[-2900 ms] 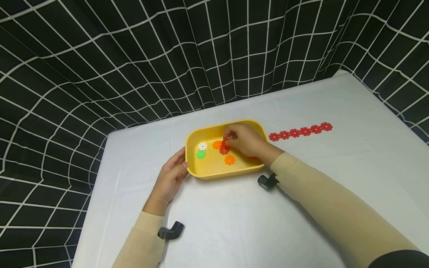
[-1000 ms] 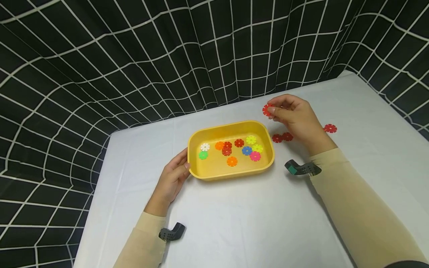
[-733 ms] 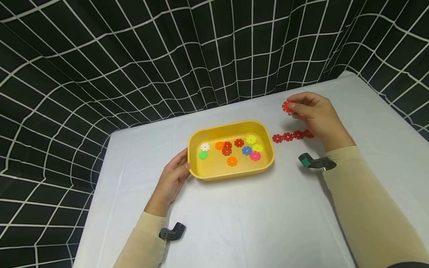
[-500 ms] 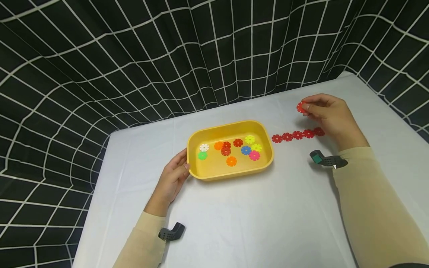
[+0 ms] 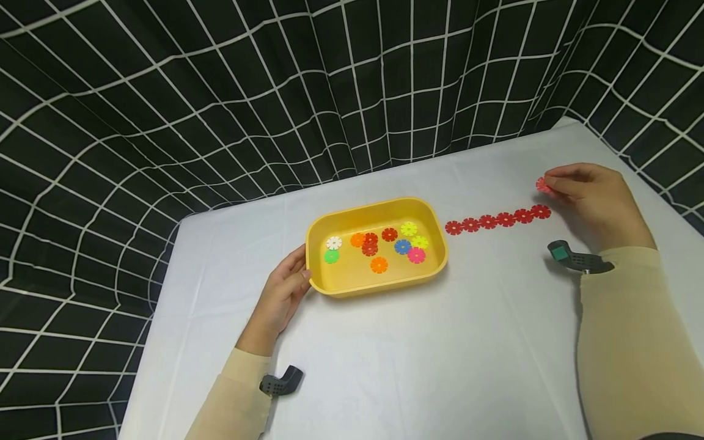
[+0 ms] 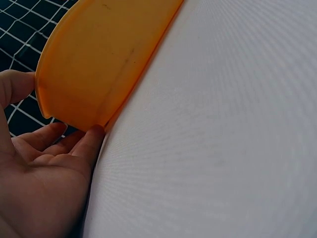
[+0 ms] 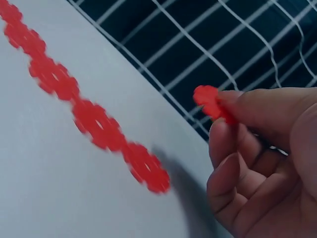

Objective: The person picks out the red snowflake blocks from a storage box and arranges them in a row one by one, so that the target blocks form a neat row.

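My right hand (image 5: 602,198) pinches a red notched plastic disc (image 5: 543,184) between thumb and fingers, raised above the right part of the table. Just below and left of it, a row of red notched discs (image 5: 506,219) lies in a line on the cloth, also plain in the right wrist view with the pinched disc (image 7: 208,100). My left hand (image 5: 283,293) grips the left end of a yellow plastic tub (image 5: 352,287). In the left wrist view the thumb is at the rim of the tub (image 6: 94,64) and the fingertips are at its lower edge.
Inside the tub lie several loose discs, among them a white disc (image 5: 333,243), a green disc (image 5: 332,256), a blue disc (image 5: 403,247) and a pink disc (image 5: 416,255). A white cloth (image 5: 385,360) covers the table. Behind hangs a dark grid curtain (image 5: 363,79).
The right hand has come out of the tub with a red disc and travelled right, past the row to its right end. The left hand stays on the tub.
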{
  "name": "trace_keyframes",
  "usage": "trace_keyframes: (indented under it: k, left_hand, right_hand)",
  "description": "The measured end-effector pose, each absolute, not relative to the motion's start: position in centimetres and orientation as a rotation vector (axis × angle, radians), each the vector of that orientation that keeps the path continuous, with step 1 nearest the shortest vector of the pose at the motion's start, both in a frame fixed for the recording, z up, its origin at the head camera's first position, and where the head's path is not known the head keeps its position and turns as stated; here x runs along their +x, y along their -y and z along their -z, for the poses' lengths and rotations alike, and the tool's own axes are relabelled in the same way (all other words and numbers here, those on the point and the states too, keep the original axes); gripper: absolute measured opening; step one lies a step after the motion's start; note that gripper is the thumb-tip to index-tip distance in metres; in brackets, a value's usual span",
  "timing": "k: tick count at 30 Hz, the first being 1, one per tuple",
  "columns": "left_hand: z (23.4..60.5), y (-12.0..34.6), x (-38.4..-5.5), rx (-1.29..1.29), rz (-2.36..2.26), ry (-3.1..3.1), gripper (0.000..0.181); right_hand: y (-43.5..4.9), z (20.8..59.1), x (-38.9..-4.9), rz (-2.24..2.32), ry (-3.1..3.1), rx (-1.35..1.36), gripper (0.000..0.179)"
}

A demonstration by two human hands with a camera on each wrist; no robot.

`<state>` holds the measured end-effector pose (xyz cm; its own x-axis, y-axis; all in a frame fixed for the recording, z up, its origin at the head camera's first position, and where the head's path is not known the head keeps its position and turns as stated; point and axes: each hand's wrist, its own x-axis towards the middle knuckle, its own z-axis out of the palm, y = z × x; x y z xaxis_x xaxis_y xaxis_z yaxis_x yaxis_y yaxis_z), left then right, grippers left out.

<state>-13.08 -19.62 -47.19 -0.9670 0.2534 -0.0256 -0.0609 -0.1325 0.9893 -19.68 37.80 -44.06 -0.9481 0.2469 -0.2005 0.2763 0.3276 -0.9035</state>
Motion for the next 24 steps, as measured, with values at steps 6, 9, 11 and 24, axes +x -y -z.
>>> trace_keyframes:
  k: [6,9,11,24]
  left_hand:
    - [47.1,19.5,-13.0,0.221,-2.206,-1.921,0.062]
    - [47.1,19.5,-13.0,0.23,-2.205,-1.925,0.062]
    - [47.1,19.5,-13.0,0.236,-2.207,-1.924,0.063]
    - [47.0,19.5,-13.0,0.222,-2.199,-1.927,0.064]
  right_hand:
    - [-39.5,45.1,-19.5,1.609,-2.59,0.556,0.057]
    - [-40.2,45.3,-19.5,1.546,-2.612,0.577,0.059]
    - [-40.5,45.4,-19.4,1.49,-2.633,0.578,0.061]
    - [-40.9,45.3,-19.4,1.249,-2.669,0.524,0.061]
